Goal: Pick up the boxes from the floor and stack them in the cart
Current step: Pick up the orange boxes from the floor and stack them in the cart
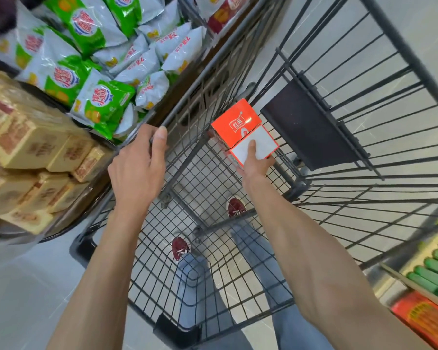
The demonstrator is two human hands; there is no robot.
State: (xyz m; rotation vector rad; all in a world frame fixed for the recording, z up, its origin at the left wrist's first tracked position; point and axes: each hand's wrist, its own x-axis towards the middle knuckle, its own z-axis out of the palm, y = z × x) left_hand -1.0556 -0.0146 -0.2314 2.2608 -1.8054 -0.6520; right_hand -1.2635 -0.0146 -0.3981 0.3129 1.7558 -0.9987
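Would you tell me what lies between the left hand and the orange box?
Head view: only the cart's wire mesh lies between the left hand and the box.

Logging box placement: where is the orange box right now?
Head view, centre: the orange box is inside the wire cart near its far end, held by the right hand, just left of the dark panel.

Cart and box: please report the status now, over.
Left hand grips cart rim. Right hand holds orange box low inside cart, thumb on white face. Dark panel close beside box.
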